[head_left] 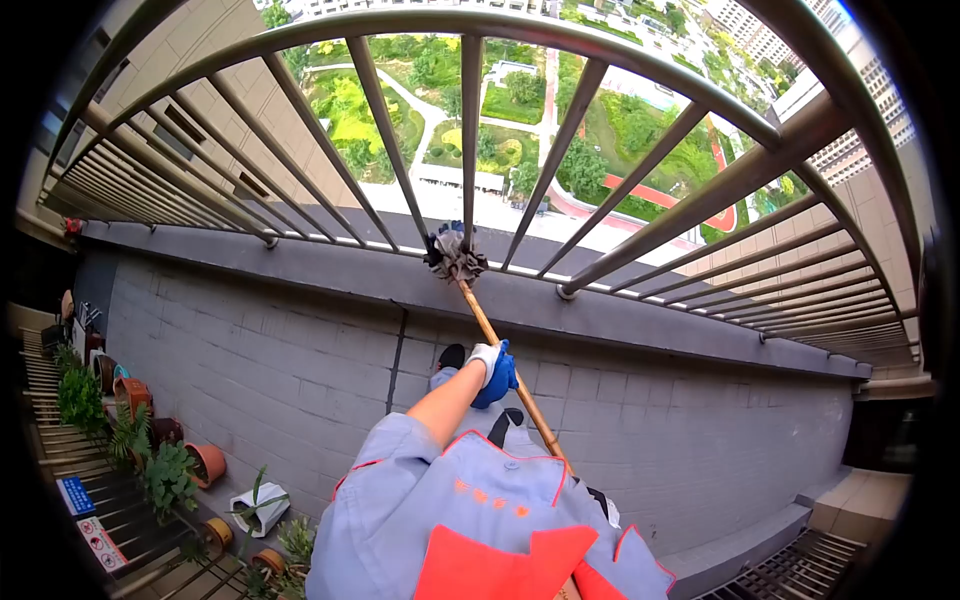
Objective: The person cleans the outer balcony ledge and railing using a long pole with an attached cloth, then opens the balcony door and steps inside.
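My left hand [496, 373], in a white and blue work glove, is closed around the wooden handle of a mop [537, 417]. The mop's bunched grey cloth head [457, 256] rests on the ledge [355, 275] at the foot of the metal railing [470, 140], touching the bars. From there the handle slants down to the right and passes behind my grey shirt [430, 530] with red trim. My right hand cannot be made out. A small black and white shape [606, 505] shows beside the shirt, too little of it to name.
Curved railing bars run across the front, with a garden far below. Grey paving [240, 340] lies underfoot. Along the left stand potted plants, a terracotta pot [206, 464] and a white planter [260, 508], beside a barred fence with signs [100, 543]. A dark grate [785, 570] lies lower right.
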Tool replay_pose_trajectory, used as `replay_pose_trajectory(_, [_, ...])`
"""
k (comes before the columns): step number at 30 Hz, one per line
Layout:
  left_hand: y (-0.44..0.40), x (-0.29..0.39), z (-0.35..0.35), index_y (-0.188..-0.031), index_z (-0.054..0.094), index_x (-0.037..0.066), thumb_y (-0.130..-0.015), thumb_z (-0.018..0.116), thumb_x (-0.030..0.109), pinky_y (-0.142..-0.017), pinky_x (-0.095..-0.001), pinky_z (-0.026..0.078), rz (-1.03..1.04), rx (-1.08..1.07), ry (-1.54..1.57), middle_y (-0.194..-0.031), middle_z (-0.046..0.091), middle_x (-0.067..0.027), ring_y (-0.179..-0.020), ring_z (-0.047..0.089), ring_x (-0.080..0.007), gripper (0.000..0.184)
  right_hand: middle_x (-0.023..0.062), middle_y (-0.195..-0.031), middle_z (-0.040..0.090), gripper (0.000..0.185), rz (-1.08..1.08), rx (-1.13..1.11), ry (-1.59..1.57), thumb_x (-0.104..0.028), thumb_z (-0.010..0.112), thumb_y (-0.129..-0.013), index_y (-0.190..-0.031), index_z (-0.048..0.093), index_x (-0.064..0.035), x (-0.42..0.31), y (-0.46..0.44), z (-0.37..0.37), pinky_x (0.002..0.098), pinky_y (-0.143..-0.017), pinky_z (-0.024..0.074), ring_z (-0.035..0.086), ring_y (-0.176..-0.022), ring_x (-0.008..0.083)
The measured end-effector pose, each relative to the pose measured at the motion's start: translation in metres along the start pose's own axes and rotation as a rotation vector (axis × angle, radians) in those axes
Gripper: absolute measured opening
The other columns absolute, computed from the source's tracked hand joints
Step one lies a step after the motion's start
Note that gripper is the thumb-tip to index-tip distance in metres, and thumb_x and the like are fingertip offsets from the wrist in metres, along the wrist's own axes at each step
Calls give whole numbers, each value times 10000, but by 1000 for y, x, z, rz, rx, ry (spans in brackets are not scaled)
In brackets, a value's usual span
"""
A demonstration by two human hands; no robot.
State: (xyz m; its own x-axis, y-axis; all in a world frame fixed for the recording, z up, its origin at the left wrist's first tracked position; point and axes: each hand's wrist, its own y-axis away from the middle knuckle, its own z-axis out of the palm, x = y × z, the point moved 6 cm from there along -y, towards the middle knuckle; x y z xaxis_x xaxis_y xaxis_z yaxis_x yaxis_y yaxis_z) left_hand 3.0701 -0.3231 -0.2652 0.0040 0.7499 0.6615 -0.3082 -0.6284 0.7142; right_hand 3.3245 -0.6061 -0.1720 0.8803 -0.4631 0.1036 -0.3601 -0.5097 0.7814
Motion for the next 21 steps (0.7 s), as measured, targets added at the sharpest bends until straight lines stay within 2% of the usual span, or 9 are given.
replay_pose_trajectory(4, [-15,-47,54,-899,623,155,-873,458,281,-706,-328,421,396,-529,-1227,-857,636,-41,-813,589,-147,209,135,-845,672,207,129,100,75,-260,608,-745,-927,658,-178,34,31,-26,410,-724,509,650,-849,308])
replay_pose_trajectory(6, [-20,-81,71,-864,623,153,-886,426,275,-699,-298,421,412,-679,-861,-859,645,-40,-816,596,-136,233,104,-789,670,155,178,244,4,-230,621,-714,-855,646,-170,86,60,-27,420,-694,498,649,-773,305])
replay_pose_trajectory(8, [5,-63,103,-818,594,99,-896,470,262,-618,-283,453,56,-611,117,-798,644,-57,-711,598,-153,219,115,-738,653,133,181,430,-136,-162,646,-693,-826,650,-153,134,85,-19,422,-665,494,639,-732,326])
replay_pose_trajectory(10, [75,24,141,-855,571,47,-875,551,177,-617,-304,508,14,-589,261,-818,647,-87,-675,612,-163,133,125,-725,646,125,185,516,-237,-139,652,-693,-817,652,-145,163,90,-2,420,-657,493,636,-724,335])
replay_pose_trajectory(11, [92,58,151,-900,558,20,-856,588,111,-647,-323,544,207,-616,115,-865,649,-113,-687,626,-164,105,133,-720,642,130,164,551,-373,-124,659,-689,-818,654,-134,171,82,10,417,-653,490,632,-722,344])
replay_pose_trajectory(14, [155,159,151,-869,542,-3,-841,619,114,-383,-257,493,506,-719,-3,-825,641,-109,-474,557,-106,143,148,-720,636,139,97,597,-566,-111,665,-691,-829,658,-116,144,56,1,406,-652,488,628,-720,355])
replay_pose_trajectory(15, [165,180,146,-860,568,16,-824,636,137,-652,-257,523,473,-698,-127,-786,644,-78,-734,626,-131,143,156,-724,635,144,62,612,-622,-113,663,-695,-839,659,-108,130,52,-2,397,-654,488,628,-721,357])
replay_pose_trajectory(17, [147,173,143,-886,552,11,-837,606,100,-654,-260,530,650,-679,20,-781,640,-80,-739,633,-136,115,167,-735,633,154,45,563,-790,-109,663,-692,-846,664,-105,132,27,37,389,-660,489,633,-725,350])
replay_pose_trajectory(21, [69,62,115,-957,509,24,-888,542,108,-594,-287,533,209,-465,176,-787,622,-104,-626,598,-154,114,144,-776,658,162,103,177,-535,-216,645,-695,-844,686,-169,119,48,51,401,-718,498,648,-812,310])
